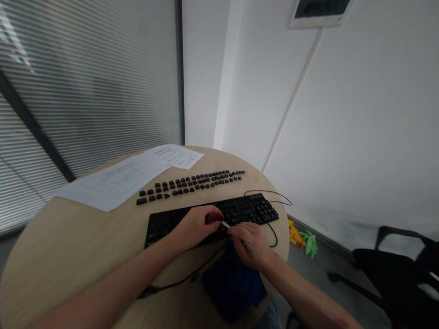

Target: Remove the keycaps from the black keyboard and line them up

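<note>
A black keyboard (161,225) lies across the round table, with part of its key area bare of caps. Over its middle, my left hand (200,224) is closed, thumb and forefinger pinched together; whatever small dark thing is between them blends into the keyboard. My right hand (252,242) grips a thin white stick (225,224), whose tip points at the left fingertips. Below the right hand a dark blue cloth (233,288) is bunched at the table's near edge. Loose black keycaps (185,185) are laid out in several rows behind the keyboard.
Printed paper sheets (120,180) cover the table's (75,246) far left. A black cable (185,278) runs in front of the keyboard; another thin cord (270,192) loops off its right end. On the floor at right are yellow and green leaf-like pieces (308,243) and a black chair (391,274).
</note>
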Available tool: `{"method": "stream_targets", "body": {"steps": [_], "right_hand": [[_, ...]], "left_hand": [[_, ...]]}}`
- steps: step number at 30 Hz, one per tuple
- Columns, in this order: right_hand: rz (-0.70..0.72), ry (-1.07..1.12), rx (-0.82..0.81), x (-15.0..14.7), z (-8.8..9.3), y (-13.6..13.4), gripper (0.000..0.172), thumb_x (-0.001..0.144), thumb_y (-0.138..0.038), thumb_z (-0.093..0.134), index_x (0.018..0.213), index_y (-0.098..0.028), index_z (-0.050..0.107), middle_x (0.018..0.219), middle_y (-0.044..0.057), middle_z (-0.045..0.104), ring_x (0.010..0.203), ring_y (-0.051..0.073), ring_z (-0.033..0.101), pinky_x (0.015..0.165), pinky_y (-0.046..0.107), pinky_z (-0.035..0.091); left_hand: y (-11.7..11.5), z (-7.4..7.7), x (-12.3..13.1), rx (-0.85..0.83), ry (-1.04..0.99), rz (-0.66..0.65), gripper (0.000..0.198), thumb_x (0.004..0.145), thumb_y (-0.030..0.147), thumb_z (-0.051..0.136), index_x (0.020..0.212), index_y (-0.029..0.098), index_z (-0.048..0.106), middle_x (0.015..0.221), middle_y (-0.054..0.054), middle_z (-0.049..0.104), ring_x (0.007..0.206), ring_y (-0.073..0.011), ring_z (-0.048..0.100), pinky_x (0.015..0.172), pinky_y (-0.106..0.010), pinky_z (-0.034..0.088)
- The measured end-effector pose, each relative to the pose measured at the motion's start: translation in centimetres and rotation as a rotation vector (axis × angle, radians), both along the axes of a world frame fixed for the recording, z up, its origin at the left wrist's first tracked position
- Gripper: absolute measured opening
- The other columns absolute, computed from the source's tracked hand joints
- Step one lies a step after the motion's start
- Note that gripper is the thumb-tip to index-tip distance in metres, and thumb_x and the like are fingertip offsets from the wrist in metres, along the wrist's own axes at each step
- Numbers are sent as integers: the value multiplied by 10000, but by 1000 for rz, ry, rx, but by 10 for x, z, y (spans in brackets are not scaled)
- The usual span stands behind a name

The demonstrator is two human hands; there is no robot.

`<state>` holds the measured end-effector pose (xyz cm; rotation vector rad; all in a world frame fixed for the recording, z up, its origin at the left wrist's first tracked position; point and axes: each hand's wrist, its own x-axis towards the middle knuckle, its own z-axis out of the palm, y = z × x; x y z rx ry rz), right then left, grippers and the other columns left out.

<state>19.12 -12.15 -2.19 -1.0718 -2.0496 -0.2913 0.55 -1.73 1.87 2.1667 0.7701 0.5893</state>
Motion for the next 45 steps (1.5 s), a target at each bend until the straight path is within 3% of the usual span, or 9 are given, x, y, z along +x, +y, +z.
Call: {"method": "stream_targets", "body": {"steps": [10, 18, 24, 30, 45], "right_hand": [[-114, 149, 70, 10, -2, -1, 201, 946, -91, 455, 1046, -211, 582, 780, 42, 623, 686, 186, 565, 611, 310, 442], [-232, 148, -1, 11, -1, 5, 214, 969, -139, 451, 980, -189, 659, 1053, 118, 638, 1024, 255, 581, 902, 441, 487], [-100, -2, -136, 8, -8, 8, 218, 1000, -171, 454, 1093, -195, 650, 827, 65, 645, 767, 211, 611, 680, 329, 516], [-136, -2, -99, 6, -8, 7, 190, 989, -273, 556, 1141, -200, 644, 864, 69, 697, 780, 205, 659, 701, 319, 526], [-139, -67, -96, 8, -7, 9, 164, 999, -287, 553, 1078, -210, 674, 807, 45, 687, 700, 171, 648, 626, 279, 489]], "left_hand": [[9, -6, -3, -20, -50, 77, 270, 754, 232, 592, 1011, 169, 647, 722, 17, 626, 671, -156, 584, 637, -278, 453], [8, -7, -3, -69, -121, -1, 344, 784, 261, 592, 1116, 175, 615, 745, 22, 605, 696, -156, 578, 661, -284, 455], [0, -6, 0, -75, -88, -35, 382, 783, 244, 596, 1158, 179, 617, 778, 14, 629, 726, -161, 598, 689, -286, 475], [-1, -7, -1, -56, -85, -48, 375, 792, 232, 607, 1165, 190, 628, 809, 2, 660, 760, -168, 629, 699, -280, 497], [-7, -10, 1, -38, -60, -95, 374, 772, 203, 625, 1145, 190, 648, 776, 7, 671, 714, -156, 625, 648, -254, 459]]}}
